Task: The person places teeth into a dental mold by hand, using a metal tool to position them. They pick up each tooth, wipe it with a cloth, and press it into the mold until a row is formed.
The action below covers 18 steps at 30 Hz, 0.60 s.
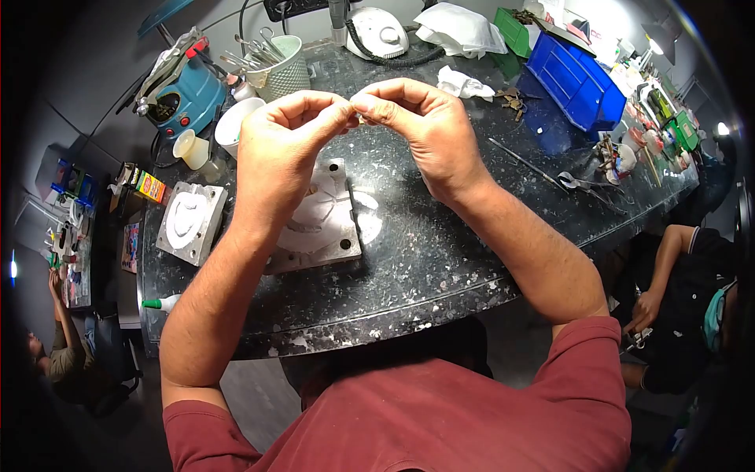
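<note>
My left hand (287,145) and my right hand (425,130) meet fingertip to fingertip above the black, white-specked bench. Both are closed in a pinch. Whatever lies between the fingertips is too small and too covered to name. Under my left wrist is a square metal mould half (334,228) with white material in its hollow, partly hidden by my forearm. Left of that arm lies a second mould half (191,223) with a white, rounded shape in it.
A cup of metal tools (287,75), a blue machine (185,98) and small white cups (191,148) stand at the back left. A blue bin (574,82) is at the right, with pliers (586,185) and a thin metal tool (523,161) nearer. People sit at both sides.
</note>
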Motion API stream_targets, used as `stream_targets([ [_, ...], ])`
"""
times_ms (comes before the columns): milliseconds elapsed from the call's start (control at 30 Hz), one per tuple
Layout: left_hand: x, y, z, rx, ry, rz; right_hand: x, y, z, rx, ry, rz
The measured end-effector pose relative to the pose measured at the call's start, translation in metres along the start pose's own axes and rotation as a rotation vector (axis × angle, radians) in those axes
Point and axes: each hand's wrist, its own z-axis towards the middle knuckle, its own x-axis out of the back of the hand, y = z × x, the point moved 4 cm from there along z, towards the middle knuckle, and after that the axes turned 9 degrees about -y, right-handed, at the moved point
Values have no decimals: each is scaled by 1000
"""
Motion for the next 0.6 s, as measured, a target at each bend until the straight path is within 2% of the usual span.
stream_targets([
  [167,4,-5,2,-16,-16,-2,-4,1,0,-27,7,56],
  [233,-1,-9,1,98,17,-225,-4,9,-1,-67,5,304],
  [333,-6,-7,-1,98,38,-266,-4,13,-5,-125,37,417],
  [600,-6,-4,1,10,-40,-242,-2,12,-4,-106,14,423],
])
